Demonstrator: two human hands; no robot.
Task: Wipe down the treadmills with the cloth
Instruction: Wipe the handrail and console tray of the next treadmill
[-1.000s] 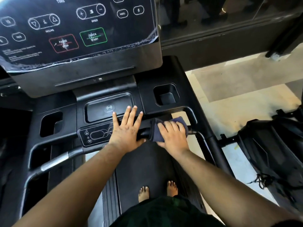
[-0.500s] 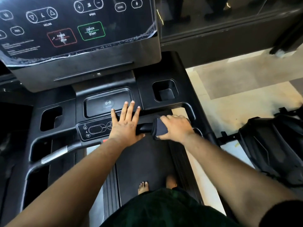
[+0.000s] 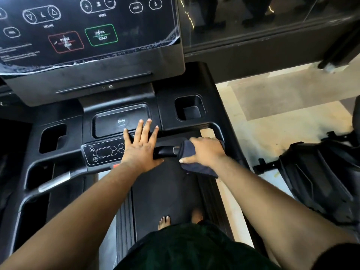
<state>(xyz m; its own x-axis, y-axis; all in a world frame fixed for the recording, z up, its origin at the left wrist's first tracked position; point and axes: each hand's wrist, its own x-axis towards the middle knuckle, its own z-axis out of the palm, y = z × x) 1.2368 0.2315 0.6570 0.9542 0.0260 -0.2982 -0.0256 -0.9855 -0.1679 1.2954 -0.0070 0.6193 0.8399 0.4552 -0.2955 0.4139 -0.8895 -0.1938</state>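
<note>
I stand on a black treadmill [image 3: 196, 84], looking down at its console. My right hand [image 3: 205, 151] grips a dark blue cloth [image 3: 196, 166] wrapped around the front handlebar [image 3: 165, 152], near its right end. My left hand [image 3: 140, 147] lies flat with fingers spread on the small button panel [image 3: 103, 152], its fingertips reaching the phone tray [image 3: 109, 123]. The cloth's lower edge hangs below the bar over the belt [image 3: 161, 191].
The touchscreen [image 3: 87, 30] rises above the console. Cup holders sit at right [image 3: 190, 111] and left [image 3: 51, 137]. A metal-tipped handlebar [image 3: 52, 182] runs at the left. Another black machine [image 3: 319, 176] stands on the tiled floor [image 3: 272, 106] to the right. My bare feet [image 3: 164, 222] rest on the belt.
My right hand has slid the cloth to the right along the handlebar, baring more of the bar beside my left hand. The left hand has stayed flat in place.
</note>
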